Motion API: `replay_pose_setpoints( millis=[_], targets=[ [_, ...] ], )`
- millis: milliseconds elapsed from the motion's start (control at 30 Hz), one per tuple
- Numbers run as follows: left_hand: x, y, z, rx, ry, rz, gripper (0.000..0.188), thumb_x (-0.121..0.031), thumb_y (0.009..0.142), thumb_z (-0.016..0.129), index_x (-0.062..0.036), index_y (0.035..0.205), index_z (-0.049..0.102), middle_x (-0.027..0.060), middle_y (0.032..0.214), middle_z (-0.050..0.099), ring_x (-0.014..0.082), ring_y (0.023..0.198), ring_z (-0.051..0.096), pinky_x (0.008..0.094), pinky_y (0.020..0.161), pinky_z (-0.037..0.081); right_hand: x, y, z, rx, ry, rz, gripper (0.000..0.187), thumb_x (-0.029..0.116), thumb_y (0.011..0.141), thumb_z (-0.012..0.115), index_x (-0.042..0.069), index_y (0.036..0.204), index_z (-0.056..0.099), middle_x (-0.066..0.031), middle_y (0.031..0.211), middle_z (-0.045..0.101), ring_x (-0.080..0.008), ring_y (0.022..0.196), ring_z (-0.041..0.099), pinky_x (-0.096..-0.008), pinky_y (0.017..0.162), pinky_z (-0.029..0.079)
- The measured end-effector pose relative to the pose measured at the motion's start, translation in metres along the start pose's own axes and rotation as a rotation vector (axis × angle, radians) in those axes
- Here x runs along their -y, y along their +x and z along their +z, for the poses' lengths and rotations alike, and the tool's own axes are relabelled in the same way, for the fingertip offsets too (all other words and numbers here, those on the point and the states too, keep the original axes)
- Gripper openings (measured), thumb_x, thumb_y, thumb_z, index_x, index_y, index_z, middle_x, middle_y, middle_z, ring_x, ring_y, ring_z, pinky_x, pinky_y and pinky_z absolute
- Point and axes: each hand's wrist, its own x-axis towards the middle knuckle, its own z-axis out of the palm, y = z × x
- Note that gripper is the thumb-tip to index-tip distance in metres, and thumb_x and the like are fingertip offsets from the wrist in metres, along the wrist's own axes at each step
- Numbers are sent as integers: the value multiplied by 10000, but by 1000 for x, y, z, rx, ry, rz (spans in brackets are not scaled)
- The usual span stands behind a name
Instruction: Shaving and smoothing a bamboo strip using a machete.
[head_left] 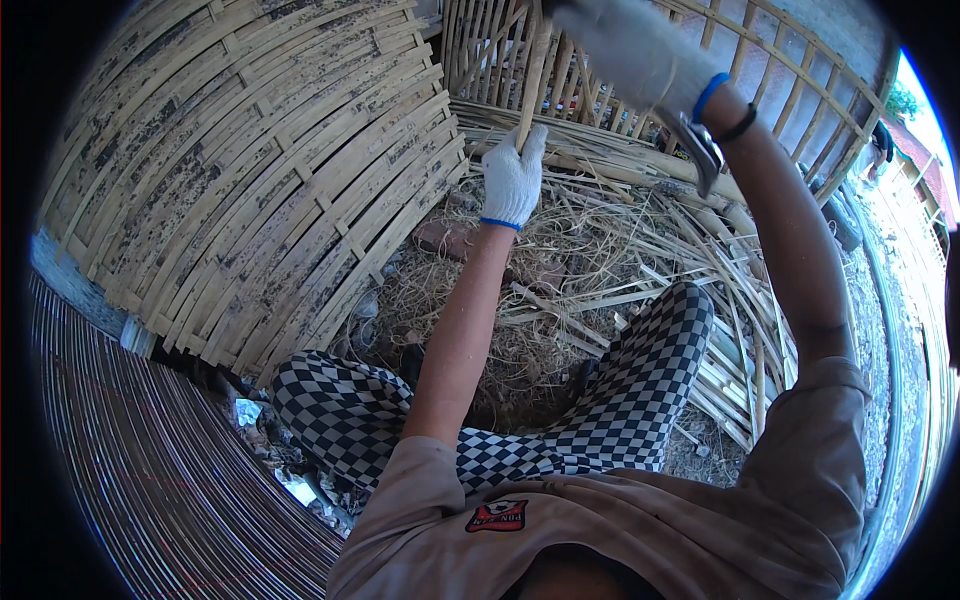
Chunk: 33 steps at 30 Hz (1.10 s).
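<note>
L hand (512, 178), gloved, fingers wrapped round lower end of bamboo stick (535, 85); stick runs away from body, far end beside a dark shape at top edge of view. R hand (645, 60), also gloved, is up past the stick, motion-blurred; can't tell if fingers are curled or what exactly they grip. Curved metal tool (700, 155) shows just below R glove, near wrist; handle not visible.

Risks (my judgement): a swing off line could catch L fingers, since they're near the stick's worked length, prob. the main hazard. One-handed hold might let stick twist or slip, glove knit being loose. Checked trousers (640, 370) spread either side of work area, so a glancing edge could reach a knee. Split ends in strip pile (735, 300) could snag sleeve or skin.

Containers: none I can make out, so no contents to log. Loose stuff lies on ground: dry shavings (480, 310) btwn the knees & beyond, w/ reddish block (445, 240) among them. Woven panel (250, 190) at left, slatted frame (790, 75) at far right.
</note>
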Motion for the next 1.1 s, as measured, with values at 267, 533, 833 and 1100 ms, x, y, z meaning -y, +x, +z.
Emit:
replay_pose_setpoints(
  millis=[267,533,833,1100],
  targets=[
    [4,3,6,189,-106,-58,540,-478,997,617,23,795,632,64,582,541,163,529,489,367,527,408,-54,4,26,-117,-178,-118,349,329,1062,498,17,1182,601,-164,698,619,-284,601,638,-429,567,496],
    [-4,-9,2,249,-150,-68,519,-478,985,636,10,810,645,47,588,548,142,534,487,363,526,408,-62,-13,11,72,-6,21,421,362,1065,491,2,1254,600,-90,694,626,-185,591,632,-356,568,508],
    [-8,-10,1,64,22,-55,398,-345,1011,636,26,868,659,48,671,569,133,601,508,328,558,425,-26,-8,-2,-480,-14,-163,328,291,1014,509,-18,1055,614,-201,714,619,-317,650,645,-443,616,495],
    [1,-1,9,73,59,10,517,-458,1006,601,35,871,679,125,595,585,260,539,566,397,556,448,-65,-2,40,-46,-35,-36,430,370,1065,433,-8,1159,615,-103,699,643,-213,615,674,-367,614,574]
  ],
)
